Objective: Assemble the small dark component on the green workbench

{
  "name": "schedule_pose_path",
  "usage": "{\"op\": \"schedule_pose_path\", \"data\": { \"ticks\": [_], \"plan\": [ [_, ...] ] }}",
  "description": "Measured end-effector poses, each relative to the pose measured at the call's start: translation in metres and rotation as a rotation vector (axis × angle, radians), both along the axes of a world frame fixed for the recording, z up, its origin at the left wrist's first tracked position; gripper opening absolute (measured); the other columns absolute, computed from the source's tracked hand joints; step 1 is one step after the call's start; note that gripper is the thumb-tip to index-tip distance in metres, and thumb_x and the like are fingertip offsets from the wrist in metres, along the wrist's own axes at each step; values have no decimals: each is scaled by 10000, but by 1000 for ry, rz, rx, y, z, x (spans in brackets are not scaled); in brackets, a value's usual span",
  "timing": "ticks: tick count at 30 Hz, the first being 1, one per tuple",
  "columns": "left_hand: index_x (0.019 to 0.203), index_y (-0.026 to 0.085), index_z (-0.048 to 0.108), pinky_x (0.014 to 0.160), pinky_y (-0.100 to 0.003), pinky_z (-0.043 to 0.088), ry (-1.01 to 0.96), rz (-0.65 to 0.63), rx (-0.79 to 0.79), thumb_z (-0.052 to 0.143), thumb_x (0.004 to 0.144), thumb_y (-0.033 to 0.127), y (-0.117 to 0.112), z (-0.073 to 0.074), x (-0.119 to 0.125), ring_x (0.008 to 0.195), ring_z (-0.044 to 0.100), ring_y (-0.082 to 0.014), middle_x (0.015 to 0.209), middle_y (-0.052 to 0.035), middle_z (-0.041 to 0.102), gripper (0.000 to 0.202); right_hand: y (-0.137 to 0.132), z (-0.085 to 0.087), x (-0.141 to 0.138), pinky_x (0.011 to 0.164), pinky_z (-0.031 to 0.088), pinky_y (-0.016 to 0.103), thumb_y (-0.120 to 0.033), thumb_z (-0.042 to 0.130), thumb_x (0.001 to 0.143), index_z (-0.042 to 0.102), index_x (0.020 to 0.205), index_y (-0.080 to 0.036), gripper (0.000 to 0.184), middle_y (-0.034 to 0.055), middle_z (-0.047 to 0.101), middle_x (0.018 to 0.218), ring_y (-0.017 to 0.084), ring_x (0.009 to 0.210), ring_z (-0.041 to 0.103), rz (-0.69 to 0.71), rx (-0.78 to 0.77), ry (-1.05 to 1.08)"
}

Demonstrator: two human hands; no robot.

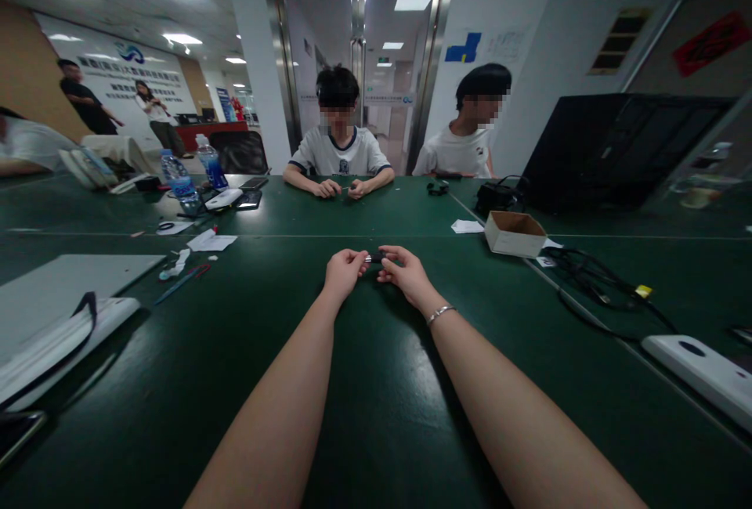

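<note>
Both my arms reach out over a dark green table (pixel 376 384). My left hand (pixel 344 272) and my right hand (pixel 404 272) meet at the middle of it, fingers pinched on a small dark object (pixel 374 258) held between them. Its shape is too small to name. A thin bracelet (pixel 440 313) circles my right wrist.
An open cardboard box (pixel 515 232) sits to the right, with black cables (pixel 593 278) and a white device (pixel 702 368) nearer. A laptop (pixel 64 282) and white case lie left. Water bottles (pixel 179 178) stand far left. Two people sit across the table; one also handles something small.
</note>
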State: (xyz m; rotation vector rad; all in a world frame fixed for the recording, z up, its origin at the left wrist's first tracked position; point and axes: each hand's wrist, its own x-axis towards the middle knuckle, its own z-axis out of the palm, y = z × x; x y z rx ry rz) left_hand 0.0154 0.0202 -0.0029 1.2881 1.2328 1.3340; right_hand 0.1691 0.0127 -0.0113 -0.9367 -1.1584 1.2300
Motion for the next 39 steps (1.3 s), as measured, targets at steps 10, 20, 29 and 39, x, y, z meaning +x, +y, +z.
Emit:
{"op": "schedule_pose_path", "data": {
  "ticks": [10, 20, 29, 39],
  "plan": [
    [749, 140, 619, 527, -229, 385, 189, 41, -13, 560, 878, 454, -1, -1, -3, 515, 534, -114, 621, -38, 648, 344, -2, 1, 1, 564, 611, 227, -159, 730, 738, 629, 1069, -217, 351, 15, 562, 1009, 71, 594, 628, 53, 42, -19],
    [713, 164, 607, 549, -267, 366, 335, 76, 10, 376, 941, 546, -4, 2, -1, 519, 554, -158, 568, -32, 611, 501, -4, 4, 1, 537, 596, 219, -194, 738, 730, 621, 1074, -210, 364, 30, 594, 1046, 69, 589, 622, 86, 67, -29],
    [568, 189, 528, 554, -277, 347, 424, 66, -11, 283, 958, 546, -9, 8, 2, 491, 528, -163, 507, -30, 566, 583, -5, 5, 1, 534, 596, 214, -142, 687, 760, 630, 1091, -215, 344, 42, 601, 1097, 69, 582, 627, 109, 77, -14],
    [693, 185, 554, 524, -242, 363, 291, 39, 65, 424, 906, 556, -4, -2, 1, 521, 516, -128, 609, -5, 582, 447, -5, 7, -1, 527, 604, 224, -208, 720, 795, 646, 1050, -187, 267, -10, 605, 804, 79, 548, 598, 69, -25, 49]
  ]
}}
